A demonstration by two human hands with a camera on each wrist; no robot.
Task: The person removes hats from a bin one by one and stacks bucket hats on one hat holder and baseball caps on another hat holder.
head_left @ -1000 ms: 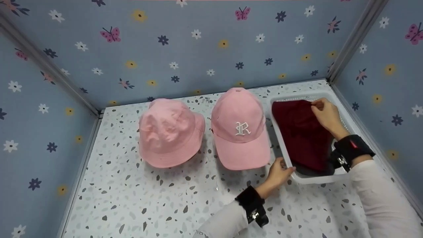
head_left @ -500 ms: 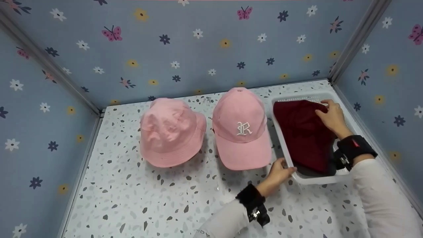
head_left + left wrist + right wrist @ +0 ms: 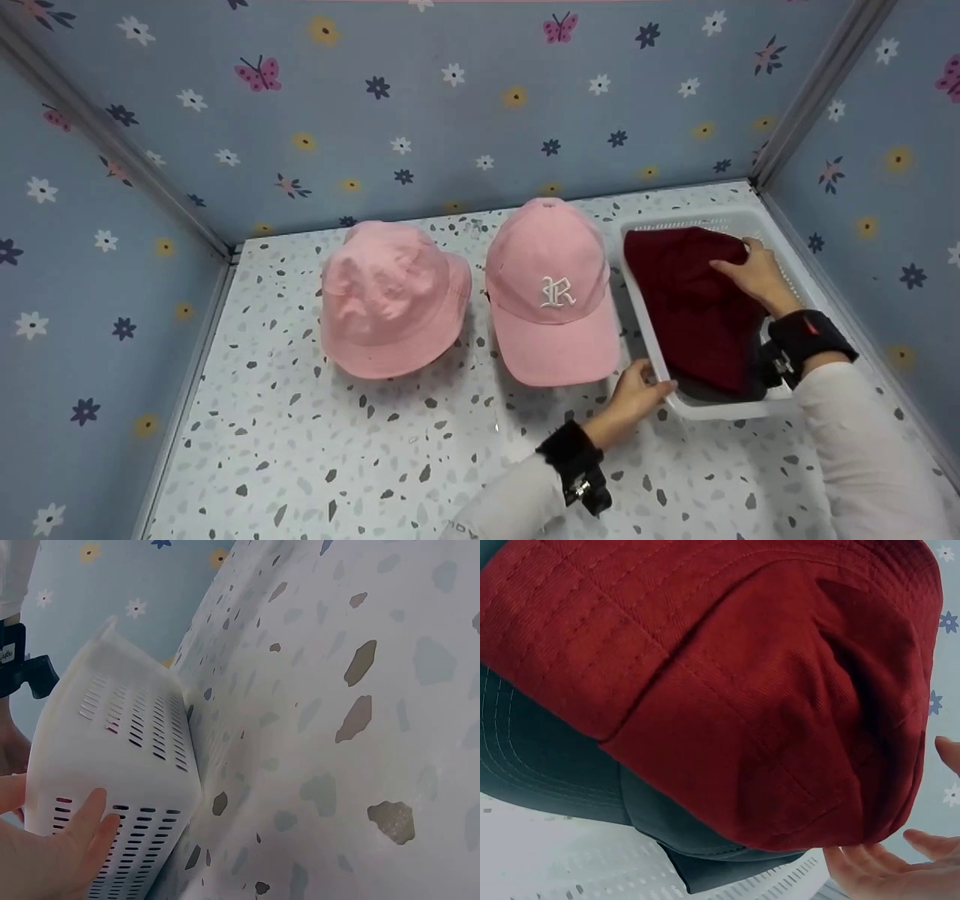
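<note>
A maroon bucket hat, folded flat, lies in the white plastic basket. Under it a dark grey cap shows its stitched brim in the right wrist view. My right hand is at the far right edge of the maroon hat, thumb and fingers spread apart, fingertips touching the hat's edge. With its thumb over the rim and fingers along the slotted outer wall, my left hand grips the basket's near left corner; the left wrist view shows these fingers on the wall.
Left of the basket stands a pink baseball cap with a white embroidered letter. Beside that is a pink bucket hat. All rest on a speckled table, enclosed by flowered blue panels at the back and sides.
My right thumb and fingers have parted from a pinch on the maroon hat and shifted slightly right and down along its edge. The left hand keeps its grip on the basket.
</note>
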